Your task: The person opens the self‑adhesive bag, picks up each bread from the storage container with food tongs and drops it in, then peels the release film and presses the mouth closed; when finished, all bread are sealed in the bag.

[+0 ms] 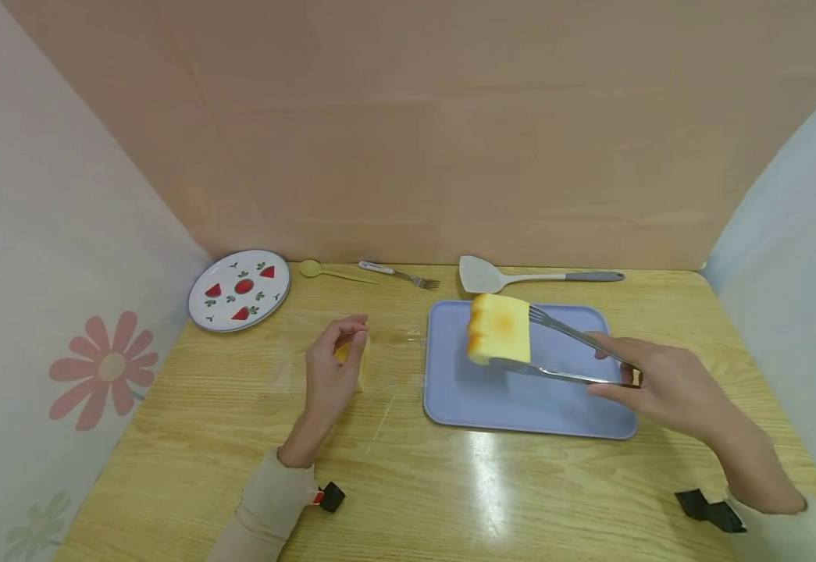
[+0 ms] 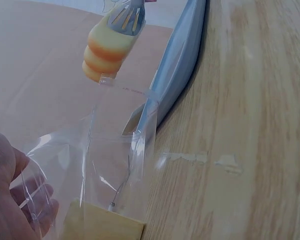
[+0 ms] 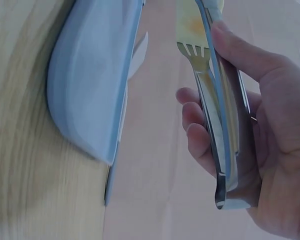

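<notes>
My right hand [image 1: 675, 382] holds metal food tongs [image 3: 205, 95] with fork-like ends. Between the tong ends is a block of yellow bread [image 1: 502, 328] with a browned, lobed side, raised over the blue tray [image 1: 443, 410]. On the left, my left hand [image 1: 337, 367] grips a clear plastic bag [image 2: 115, 125], its film stretching toward the tray. Inside the bag's near end sits another yellow bread piece [image 2: 102, 222], mostly hidden behind the left hand in the head view. In the left wrist view, the held bread overlaps the far edge of the bag.
A white plate with red fruit patterns [image 1: 239, 293] lies at the back left. Along the back edge are a yellow spoon [image 1: 311, 268], a small fork [image 1: 400, 274] and a white spatula with a grey handle [image 1: 481, 275]. Walls stand behind and at both sides.
</notes>
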A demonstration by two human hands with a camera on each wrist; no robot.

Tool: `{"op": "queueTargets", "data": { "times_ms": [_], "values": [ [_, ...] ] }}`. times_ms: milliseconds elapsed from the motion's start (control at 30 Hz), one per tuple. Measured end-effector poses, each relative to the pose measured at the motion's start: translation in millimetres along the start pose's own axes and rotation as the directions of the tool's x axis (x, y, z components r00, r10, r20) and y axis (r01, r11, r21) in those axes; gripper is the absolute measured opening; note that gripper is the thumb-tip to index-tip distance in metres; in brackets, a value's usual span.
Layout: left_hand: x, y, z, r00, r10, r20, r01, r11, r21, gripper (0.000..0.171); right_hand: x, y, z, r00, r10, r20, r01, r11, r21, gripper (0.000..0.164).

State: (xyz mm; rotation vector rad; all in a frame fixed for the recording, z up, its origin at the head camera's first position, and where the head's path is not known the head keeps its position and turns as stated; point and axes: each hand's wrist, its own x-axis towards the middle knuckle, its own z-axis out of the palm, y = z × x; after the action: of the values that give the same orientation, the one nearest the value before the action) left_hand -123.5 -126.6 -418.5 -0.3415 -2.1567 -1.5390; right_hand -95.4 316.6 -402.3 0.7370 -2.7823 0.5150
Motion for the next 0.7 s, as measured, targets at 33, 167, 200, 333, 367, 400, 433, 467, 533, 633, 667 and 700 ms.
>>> {"op": "queueTargets", "data": {
  "times_ms": [33, 167, 200, 333, 367, 400, 433, 467, 533, 633, 667, 700],
  "values": [
    [0.1, -0.4, -0.1, 1.0, 0.005, 0.0, -0.005, 1.0, -0.001, 0.007, 1.5, -2.4, 2.1, 1.0, 0.002, -0.004, -0.002, 1.0, 0.002, 0.065],
    [0.0, -2.1, 0.0, 1.0, 0.012, 0.001, -0.012, 1.0, 0.002, 0.007, 6.2, -12.0, 9.4, 1.0, -0.012, -0.018, 0.012, 1.0, 0.0, 0.068],
    [-0.1, -2.5, 0.1, 1.0, 0.013, 0.001, -0.013, 1.0, 0.004, 0.007, 7.7, -14.7, 11.3, 1.0, -0.017, -0.022, 0.017, 1.0, -0.006, 0.069],
    [-0.7, -4.2, 0.9, 1.0, 0.028, -0.002, -0.028, 1.0, 0.012, 0.006, 12.9, -23.8, 21.7, 0.998, -0.045, -0.037, 0.044, 0.999, -0.016, 0.071],
    [-0.8, -4.5, 1.0, 0.999, 0.032, -0.002, -0.032, 0.999, 0.014, 0.006, 14.1, -26.1, 24.7, 0.998, -0.05, -0.042, 0.049, 0.999, -0.02, 0.072],
    [-0.9, -4.8, 0.9, 0.999, 0.034, -0.002, -0.034, 0.999, 0.014, 0.006, 15.2, -28.3, 27.7, 0.997, -0.055, -0.047, 0.054, 0.998, -0.025, 0.072],
    [-1.0, -5.1, 0.9, 0.999, 0.035, -0.003, -0.035, 0.999, 0.014, 0.006, 16.2, -30.5, 30.5, 0.997, -0.059, -0.051, 0.057, 0.998, -0.034, 0.072],
    [-1.0, -5.4, 0.9, 0.999, 0.035, -0.005, -0.035, 0.999, 0.014, 0.006, 17.2, -33.0, 33.2, 0.997, -0.063, -0.055, 0.06, 0.997, -0.042, 0.072],
    [-1.1, -6.2, 0.8, 0.999, 0.034, -0.008, -0.033, 0.999, 0.018, 0.007, 18.9, -38.3, 38.3, 0.996, -0.064, -0.062, 0.06, 0.996, -0.061, 0.072],
    [-1.2, -7.1, 0.8, 0.999, 0.031, -0.013, -0.031, 0.999, 0.022, 0.007, 20.7, -47.9, 45.0, 0.996, -0.06, -0.073, 0.053, 0.994, -0.093, 0.073],
    [-1.2, -7.3, 0.8, 0.999, 0.034, -0.014, -0.033, 0.999, 0.023, 0.007, 21.1, -51.2, 47.0, 0.995, -0.062, -0.08, 0.055, 0.994, -0.097, 0.074],
    [-1.1, -7.5, 0.9, 0.999, 0.036, -0.015, -0.036, 0.999, 0.024, 0.007, 21.4, -54.3, 49.1, 0.994, -0.065, -0.088, 0.056, 0.993, -0.102, 0.074]
  ]
}}
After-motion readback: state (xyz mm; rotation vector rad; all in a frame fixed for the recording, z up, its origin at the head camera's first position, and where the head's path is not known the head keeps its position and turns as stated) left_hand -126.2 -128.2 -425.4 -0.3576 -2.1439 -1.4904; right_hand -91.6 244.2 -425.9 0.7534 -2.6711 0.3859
